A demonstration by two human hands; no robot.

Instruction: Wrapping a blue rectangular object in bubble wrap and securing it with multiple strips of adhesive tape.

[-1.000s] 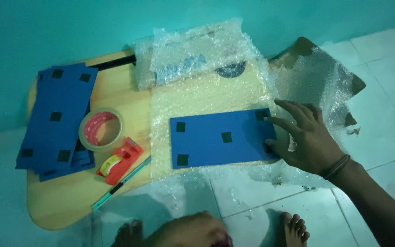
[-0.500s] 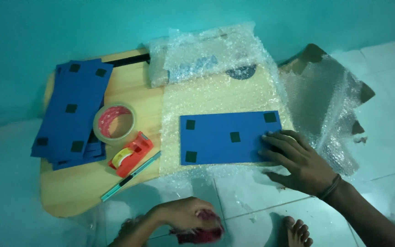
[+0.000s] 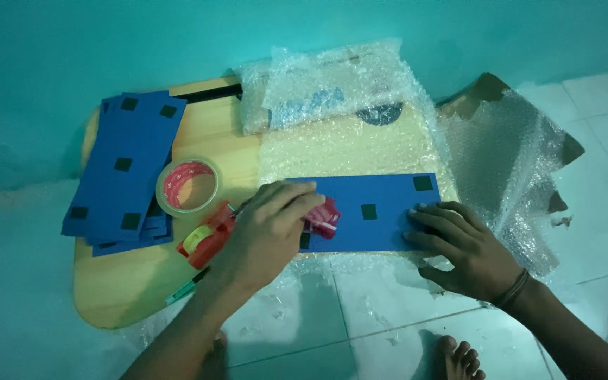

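A blue foam panel (image 3: 381, 211) with small black squares lies on a sheet of bubble wrap (image 3: 346, 144) on a low wooden table (image 3: 117, 288). My right hand (image 3: 462, 243) presses flat on the panel's right end, fingers spread. My left hand (image 3: 265, 232) is over the panel's left end, closed around a small red and white packet (image 3: 324, 216) that sticks out past my fingers.
A stack of blue foam panels (image 3: 124, 169) lies at the table's left. A roll of clear tape (image 3: 186, 186), a red tape dispenser (image 3: 204, 239) and a green pen (image 3: 181, 290) sit beside it. Crumpled bubble wrap over cardboard (image 3: 522, 169) spreads right. My toes (image 3: 462, 355) show below.
My left hand has come up from the floor with the red packet and now rests over the panel's left end. My right hand stays on the panel's right end.
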